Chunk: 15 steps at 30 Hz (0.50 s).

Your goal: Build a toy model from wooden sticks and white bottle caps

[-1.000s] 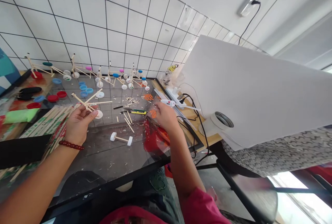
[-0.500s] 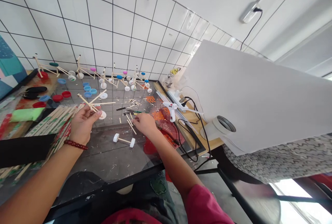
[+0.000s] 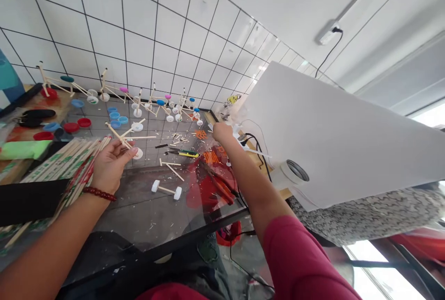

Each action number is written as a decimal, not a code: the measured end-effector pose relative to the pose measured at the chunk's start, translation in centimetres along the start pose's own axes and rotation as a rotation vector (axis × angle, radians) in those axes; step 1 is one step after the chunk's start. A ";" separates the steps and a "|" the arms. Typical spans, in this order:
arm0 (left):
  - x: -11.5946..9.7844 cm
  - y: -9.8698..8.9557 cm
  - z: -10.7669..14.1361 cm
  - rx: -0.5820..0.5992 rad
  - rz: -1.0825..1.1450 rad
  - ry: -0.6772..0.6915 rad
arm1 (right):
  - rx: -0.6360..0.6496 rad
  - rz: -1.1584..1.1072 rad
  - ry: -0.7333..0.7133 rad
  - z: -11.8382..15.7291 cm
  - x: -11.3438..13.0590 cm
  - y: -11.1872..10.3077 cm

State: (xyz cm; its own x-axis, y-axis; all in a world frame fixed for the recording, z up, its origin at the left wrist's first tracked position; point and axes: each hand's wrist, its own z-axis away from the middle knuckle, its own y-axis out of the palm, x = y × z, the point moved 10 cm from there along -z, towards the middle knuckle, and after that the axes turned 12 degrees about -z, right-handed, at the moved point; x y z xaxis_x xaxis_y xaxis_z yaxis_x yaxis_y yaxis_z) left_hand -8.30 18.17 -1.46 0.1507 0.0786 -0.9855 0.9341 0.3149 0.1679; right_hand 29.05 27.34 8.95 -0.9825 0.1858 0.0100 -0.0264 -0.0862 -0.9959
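The scene is brightly and evenly lit, with daylight let in through a window (image 3: 382, 267) at the lower right, where the view is blown out to white. Only soft shadows are cast, and a faint sheen is seen on the glass tabletop (image 3: 149, 212). Strong wide-angle distortion is shown towards the frame edges, where the grid lines of the tiled wall (image 3: 139, 26) are bent. Fine detail on the stick-built model (image 3: 120, 135) is slightly soft.

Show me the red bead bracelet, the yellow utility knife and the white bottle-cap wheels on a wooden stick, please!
Red bead bracelet (image 3: 99, 194): head view, on the middle beads.
Yellow utility knife (image 3: 189, 155): head view, on its handle.
White bottle-cap wheels on a wooden stick (image 3: 166, 190): head view, on the stick between the wheels.
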 end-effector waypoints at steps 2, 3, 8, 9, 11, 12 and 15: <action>0.0 0.1 0.1 0.008 0.005 -0.001 | -0.003 0.035 -0.005 -0.8 -0.4 0.4; 0.0 0.1 0.1 0.007 0.011 0.000 | -0.004 0.051 -0.008 -1.1 -0.6 0.7; 0.2 0.0 0.0 -0.011 0.038 0.016 | 0.014 0.107 -0.016 -2.4 -1.2 2.2; 0.2 0.0 0.0 -0.013 0.038 0.011 | 0.021 0.114 -0.016 -2.7 -1.4 2.4; 0.3 0.0 0.1 -0.022 0.037 -0.004 | 0.034 0.124 -0.013 -3.4 -1.7 2.9; 0.3 -0.1 0.1 -0.028 0.039 -0.010 | 0.041 0.128 -0.012 -3.7 -1.9 3.1; 0.2 -0.2 0.1 -0.039 0.035 -0.019 | 0.061 0.139 -0.007 -4.4 -2.3 3.6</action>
State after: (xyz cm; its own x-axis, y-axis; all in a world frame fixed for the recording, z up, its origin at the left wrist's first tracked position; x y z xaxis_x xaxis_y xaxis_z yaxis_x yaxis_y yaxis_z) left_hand -8.41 18.07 -1.66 0.1899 0.0722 -0.9791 0.9147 0.3494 0.2031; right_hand 32.03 30.92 4.93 -0.9788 0.1611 -0.1265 0.0987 -0.1702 -0.9805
